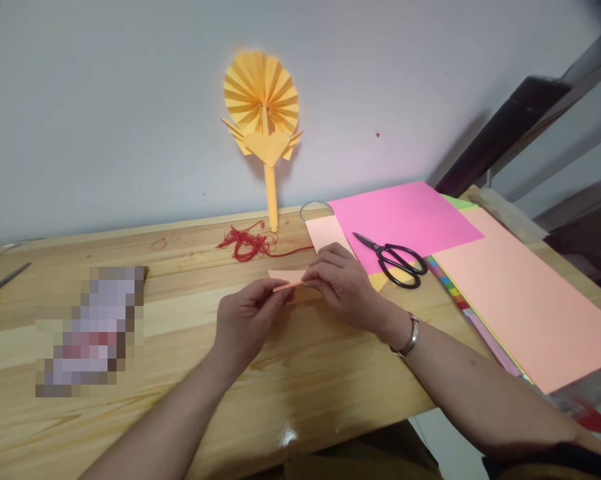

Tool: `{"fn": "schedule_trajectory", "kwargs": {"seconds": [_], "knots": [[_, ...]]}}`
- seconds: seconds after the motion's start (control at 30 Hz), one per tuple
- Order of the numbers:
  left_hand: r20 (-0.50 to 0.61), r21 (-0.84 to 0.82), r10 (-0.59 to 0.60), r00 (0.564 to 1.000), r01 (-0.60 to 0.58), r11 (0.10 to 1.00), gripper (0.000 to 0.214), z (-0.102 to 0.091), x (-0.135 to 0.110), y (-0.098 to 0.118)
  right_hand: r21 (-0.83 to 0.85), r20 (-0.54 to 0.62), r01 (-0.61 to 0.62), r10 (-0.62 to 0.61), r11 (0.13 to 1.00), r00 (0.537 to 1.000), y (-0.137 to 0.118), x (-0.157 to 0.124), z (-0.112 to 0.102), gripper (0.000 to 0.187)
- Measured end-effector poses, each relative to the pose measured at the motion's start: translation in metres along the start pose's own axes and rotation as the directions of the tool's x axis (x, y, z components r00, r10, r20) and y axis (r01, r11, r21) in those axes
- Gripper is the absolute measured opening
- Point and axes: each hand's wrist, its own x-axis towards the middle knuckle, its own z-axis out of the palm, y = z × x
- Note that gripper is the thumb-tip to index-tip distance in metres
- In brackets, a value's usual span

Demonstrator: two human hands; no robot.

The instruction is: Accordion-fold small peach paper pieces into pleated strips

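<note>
A small piece of peach paper [286,278] lies folded on the wooden table [190,313] in front of me. My left hand [247,320] pinches its near edge with closed fingertips. My right hand [341,283], with a silver bracelet on the wrist, presses down on the paper's right end with fingers curled together. Another peach strip [326,233] lies just behind my right hand.
A yellow paper fan [263,117] leans against the wall, with red thread [247,241] at its foot. Black scissors [395,260] rest on a pink sheet [405,217]; a large peach sheet [525,293] and coloured paper lie right. A second scissors' blade [0,285] shows at far left.
</note>
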Motion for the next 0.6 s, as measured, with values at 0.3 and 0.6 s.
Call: {"fn": "schedule_trajectory", "kwargs": {"seconds": [0.3,0.6], "knots": [[0.041,-0.057,0.045,0.998,-0.043,0.997,0.013,-0.0026,0.0000,-0.0012,-0.003,0.007,0.001,-0.001,1.000,1.000,-0.0027,0.0013,-0.0011,0.013],[-0.039,0.104,0.140,0.989,-0.135,0.985,0.026,-0.0028,0.0050,-0.0033,-0.009,0.010,0.007,-0.007,1.000,1.000,-0.0010,0.0007,-0.0008,0.013]]}}
